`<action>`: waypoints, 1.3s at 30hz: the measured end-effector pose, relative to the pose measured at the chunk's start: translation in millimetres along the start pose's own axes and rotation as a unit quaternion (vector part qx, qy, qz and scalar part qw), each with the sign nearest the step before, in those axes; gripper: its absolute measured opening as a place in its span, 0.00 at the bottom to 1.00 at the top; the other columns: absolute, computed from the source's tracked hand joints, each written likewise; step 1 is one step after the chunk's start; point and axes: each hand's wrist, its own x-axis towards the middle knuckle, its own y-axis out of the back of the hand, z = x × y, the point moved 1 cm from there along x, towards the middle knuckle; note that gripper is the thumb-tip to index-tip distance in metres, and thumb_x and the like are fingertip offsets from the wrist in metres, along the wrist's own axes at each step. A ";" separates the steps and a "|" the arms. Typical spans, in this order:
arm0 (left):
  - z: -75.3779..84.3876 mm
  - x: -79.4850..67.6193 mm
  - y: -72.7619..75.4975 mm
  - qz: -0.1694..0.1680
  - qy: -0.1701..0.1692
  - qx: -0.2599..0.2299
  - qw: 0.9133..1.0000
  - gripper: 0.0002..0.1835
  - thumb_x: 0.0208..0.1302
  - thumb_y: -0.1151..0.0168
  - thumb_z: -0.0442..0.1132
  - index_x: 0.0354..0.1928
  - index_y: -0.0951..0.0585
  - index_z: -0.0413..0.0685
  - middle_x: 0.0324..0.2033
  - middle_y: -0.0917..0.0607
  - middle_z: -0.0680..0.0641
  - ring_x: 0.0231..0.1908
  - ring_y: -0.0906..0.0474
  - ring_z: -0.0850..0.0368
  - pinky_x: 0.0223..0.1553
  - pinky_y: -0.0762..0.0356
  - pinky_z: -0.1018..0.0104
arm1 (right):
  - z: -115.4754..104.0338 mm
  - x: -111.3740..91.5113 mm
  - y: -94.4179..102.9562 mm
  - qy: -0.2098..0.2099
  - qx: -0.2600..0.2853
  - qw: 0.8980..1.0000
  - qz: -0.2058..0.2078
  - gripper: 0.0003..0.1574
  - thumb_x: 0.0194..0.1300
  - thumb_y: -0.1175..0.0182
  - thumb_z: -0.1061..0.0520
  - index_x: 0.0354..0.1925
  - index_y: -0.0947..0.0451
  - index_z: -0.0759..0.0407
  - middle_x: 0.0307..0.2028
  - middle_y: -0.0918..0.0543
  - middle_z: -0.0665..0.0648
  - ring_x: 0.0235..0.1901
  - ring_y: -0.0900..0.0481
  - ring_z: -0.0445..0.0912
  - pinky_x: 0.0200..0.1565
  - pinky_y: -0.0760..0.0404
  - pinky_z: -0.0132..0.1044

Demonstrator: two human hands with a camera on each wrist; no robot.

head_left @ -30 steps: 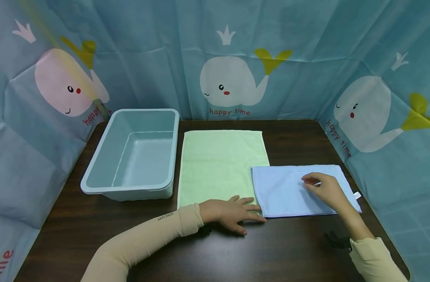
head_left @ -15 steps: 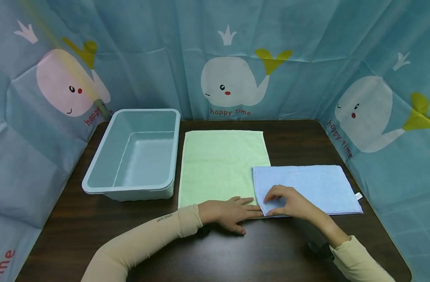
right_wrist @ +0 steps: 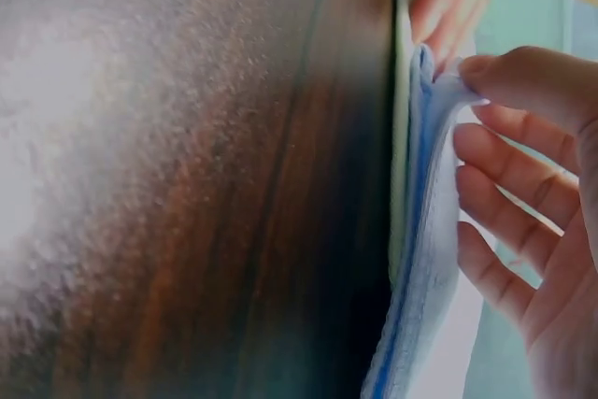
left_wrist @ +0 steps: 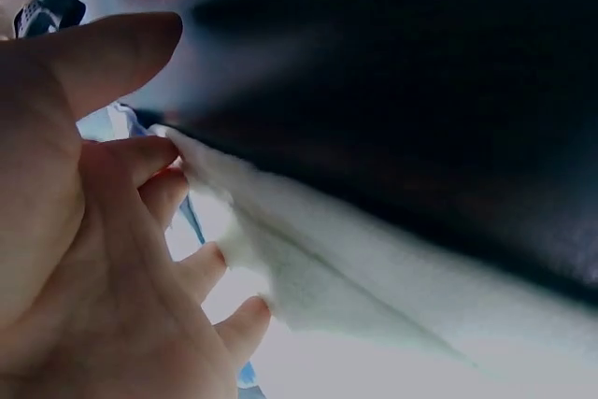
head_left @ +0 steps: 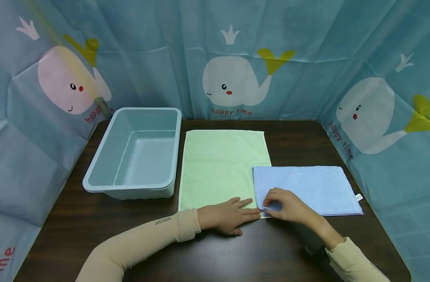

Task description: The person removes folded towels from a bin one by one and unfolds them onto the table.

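A light green towel [head_left: 222, 168] lies flat at mid-table. Over its right part lies a folded blue towel [head_left: 310, 188], stretching to the right with a small white tag [head_left: 358, 197] at its far side. My left hand [head_left: 229, 216] rests with spread, straight fingers on the green towel's near right corner, fingertips right at the blue towel's corner. With thumb and fingertips my right hand [head_left: 289, 205] pinches the near left corner of the blue towel, which is bunched up slightly. In the right wrist view the layered blue edge [right_wrist: 425, 184] runs down from the pinching thumb.
A pale blue plastic basin [head_left: 132, 188] stands on the dark wooden table [head_left: 201, 262] at the left. A blue curtain [head_left: 148, 78] with whale prints surrounds the back and both sides of the table.
My right hand has moved left from above the middle of the blue towel to its near left corner and now pinches it. The left hand has stayed almost in place.
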 end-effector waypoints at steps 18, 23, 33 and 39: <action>8.1 -0.2 5.9 0.008 -0.004 0.021 1.000 0.40 0.72 0.51 0.62 0.79 0.53 0.64 0.79 0.53 0.63 0.79 0.54 0.53 0.76 0.41 0.54 | 4.8 4.7 25.1 -0.022 0.035 0.999 0.010 0.07 0.55 0.27 0.61 0.34 0.11 0.50 0.31 0.10 0.44 0.31 0.18 0.30 0.34 0.19 0.29; 11.3 4.9 6.3 0.015 -0.006 0.009 1.000 0.39 0.73 0.51 0.61 0.79 0.52 0.64 0.79 0.53 0.63 0.79 0.54 0.53 0.75 0.40 0.54 | 2.5 10.0 41.2 -0.044 0.024 0.999 0.003 0.07 0.56 0.28 0.61 0.35 0.11 0.51 0.32 0.10 0.43 0.32 0.18 0.30 0.34 0.18 0.30; 12.5 10.8 10.8 -0.001 -0.007 -0.051 0.999 0.35 0.73 0.48 0.56 0.78 0.47 0.69 0.77 0.47 0.67 0.79 0.51 0.51 0.70 0.34 0.46 | 13.9 25.6 65.5 -0.107 -0.024 0.994 0.012 0.06 0.61 0.31 0.58 0.39 0.13 0.49 0.32 0.11 0.48 0.30 0.19 0.32 0.36 0.16 0.37; 11.2 9.4 14.0 -0.007 -0.013 -0.089 0.996 0.33 0.75 0.49 0.53 0.77 0.46 0.71 0.77 0.46 0.67 0.79 0.52 0.51 0.70 0.36 0.42 | 18.0 35.7 78.6 -0.112 -0.029 0.993 0.037 0.09 0.61 0.32 0.62 0.39 0.14 0.51 0.33 0.11 0.48 0.30 0.18 0.36 0.34 0.17 0.31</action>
